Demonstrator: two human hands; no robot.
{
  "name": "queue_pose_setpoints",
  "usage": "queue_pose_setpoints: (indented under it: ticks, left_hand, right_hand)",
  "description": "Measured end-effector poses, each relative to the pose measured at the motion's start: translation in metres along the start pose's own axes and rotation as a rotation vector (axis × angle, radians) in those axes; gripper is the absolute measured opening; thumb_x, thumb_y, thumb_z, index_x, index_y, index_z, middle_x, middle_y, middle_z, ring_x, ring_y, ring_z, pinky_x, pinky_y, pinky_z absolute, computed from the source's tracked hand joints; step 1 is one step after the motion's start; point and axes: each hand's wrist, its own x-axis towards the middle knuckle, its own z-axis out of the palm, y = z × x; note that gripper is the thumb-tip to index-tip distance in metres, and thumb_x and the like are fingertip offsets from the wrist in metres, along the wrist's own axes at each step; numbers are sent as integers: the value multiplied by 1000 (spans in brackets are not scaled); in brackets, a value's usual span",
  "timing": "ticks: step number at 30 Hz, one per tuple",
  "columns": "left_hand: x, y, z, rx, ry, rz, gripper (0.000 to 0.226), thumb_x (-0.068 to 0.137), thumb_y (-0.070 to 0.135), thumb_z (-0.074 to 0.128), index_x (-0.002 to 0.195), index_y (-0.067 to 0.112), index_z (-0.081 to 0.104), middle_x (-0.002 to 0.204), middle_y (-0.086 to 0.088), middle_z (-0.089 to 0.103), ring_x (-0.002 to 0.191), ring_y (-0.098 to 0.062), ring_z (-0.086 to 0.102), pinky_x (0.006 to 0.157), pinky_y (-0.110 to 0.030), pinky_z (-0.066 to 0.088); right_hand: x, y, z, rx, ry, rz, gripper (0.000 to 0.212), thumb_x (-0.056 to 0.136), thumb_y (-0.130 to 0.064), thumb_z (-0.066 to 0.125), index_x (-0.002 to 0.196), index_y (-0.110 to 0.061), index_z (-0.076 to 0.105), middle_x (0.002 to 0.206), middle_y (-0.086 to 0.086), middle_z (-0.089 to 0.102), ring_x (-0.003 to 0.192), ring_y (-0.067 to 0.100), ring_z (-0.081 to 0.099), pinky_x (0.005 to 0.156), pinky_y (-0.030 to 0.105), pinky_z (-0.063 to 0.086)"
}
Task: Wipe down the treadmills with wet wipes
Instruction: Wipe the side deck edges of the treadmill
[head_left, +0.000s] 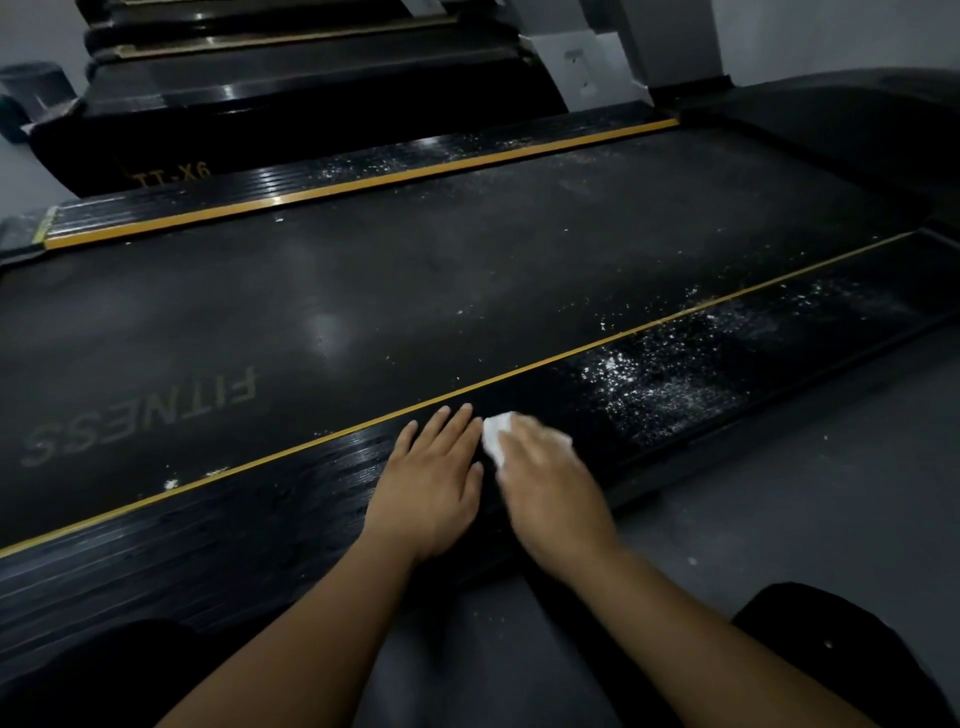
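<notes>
Head view, looking down over a black treadmill (363, 291) that runs across the frame. Belt dull grey-black, with faded "FITNESS" lettering (145, 415) near its left end, upside down to the camera. A thin yellow strip (623, 340) divides the belt from the near side rail (260, 514); rail ribbed and glossy.

Left hand (431, 478) lies palm down on the near side rail, fingers straight and close together, tips just short of the yellow strip. Its grip is wide and holds nothing.

Right hand (545, 483) is just beside it on the same rail, motion-blurred, resting on a white wet wipe (497, 434). The wipe is bunched, shows past the fingertips and touches the rail between the two hands. Right grip: cannot tell whether the fingers curl round the wipe or press it flat.

White specks (654, 379) lie thick on the rail to the right of the hands. A few are scattered along the belt edge and on the far side rail (363, 171).

Second treadmill (311, 104) behind, marked "TT-X6". Grey floor (805, 467) along the rail's near edge. Dark-clothed knees (841, 654) at both bottom corners.
</notes>
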Motion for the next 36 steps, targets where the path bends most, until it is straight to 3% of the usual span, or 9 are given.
queue_pose_setpoints:
  ticks: [4, 8, 13, 16, 20, 26, 31, 34, 36]
  left_hand:
    - [0, 1, 1, 12, 6, -3, 84, 86, 53, -7, 162, 25, 18, 169, 9, 4, 156, -12, 0, 120, -31, -9]
    - [0, 3, 1, 11, -9, -21, 80, 89, 52, -6, 162, 26, 14, 169, 8, 3, 156, -11, -2, 121, -32, -9]
    - [2, 4, 2, -33, 0, -94, 69, 96, 48, 6, 161, 30, 17, 170, 6, 5, 157, -17, -3, 126, -44, -1]
    - [5, 5, 2, -15, -26, -129, 61, 105, 45, 13, 163, 24, 8, 170, 6, -3, 156, -18, -9, 126, -45, -3]
    - [7, 6, 0, 8, -54, -121, 62, 105, 46, 9, 163, 24, 5, 170, 6, -6, 156, -18, -10, 126, -45, -3]
    - [7, 3, 1, -7, -60, -110, 81, 89, 54, -7, 163, 25, 7, 170, 7, -4, 156, -17, -10, 126, -43, -3]
    - [8, 4, 2, 30, -62, -101, 77, 93, 53, -6, 163, 25, 4, 170, 6, -6, 156, -19, -10, 126, -46, -2]
    - [8, 4, 2, 16, -64, -100, 82, 86, 53, -12, 162, 26, 4, 170, 7, -6, 156, -18, -11, 126, -45, -2]
    - [9, 4, 0, 3, -56, -100, 76, 91, 52, -7, 162, 26, 4, 170, 7, -7, 156, -17, -12, 126, -44, -3]
  right_hand:
    - [-18, 11, -16, 51, -23, 32, 59, 99, -42, 26, 149, -15, 44, 156, 5, 42, 147, 23, 35, 119, 40, 29]
    - [33, 24, -15, 5, -29, 215, 50, 107, -32, 29, 153, -15, 34, 164, 4, 27, 152, 24, 21, 121, 39, 19]
    - [4, -8, -9, 123, 65, -68, 52, 96, -23, 29, 139, -14, 57, 143, 8, 57, 133, 29, 52, 110, 40, 41]
    - [-4, 12, -13, 128, 110, 11, 41, 96, -15, 37, 127, -11, 63, 146, 12, 53, 130, 30, 51, 103, 41, 46]
    - [35, 31, -10, 24, 76, 196, 49, 103, -25, 31, 147, -8, 44, 155, 8, 42, 146, 28, 34, 118, 42, 28]
    - [-4, -1, -12, 12, 12, -73, 52, 100, -31, 32, 142, -9, 55, 146, 6, 55, 138, 21, 47, 118, 35, 30]
    - [46, 32, -13, -31, 21, 175, 54, 105, -34, 28, 151, -9, 40, 156, 6, 41, 146, 23, 31, 123, 38, 18]
    - [41, -1, -9, -1, -34, 55, 65, 99, -40, 16, 151, -11, 41, 157, 5, 41, 148, 21, 30, 124, 37, 17]
    - [18, -5, -9, 2, -42, -42, 60, 100, -36, 22, 150, -10, 45, 154, 6, 45, 146, 21, 36, 123, 36, 22]
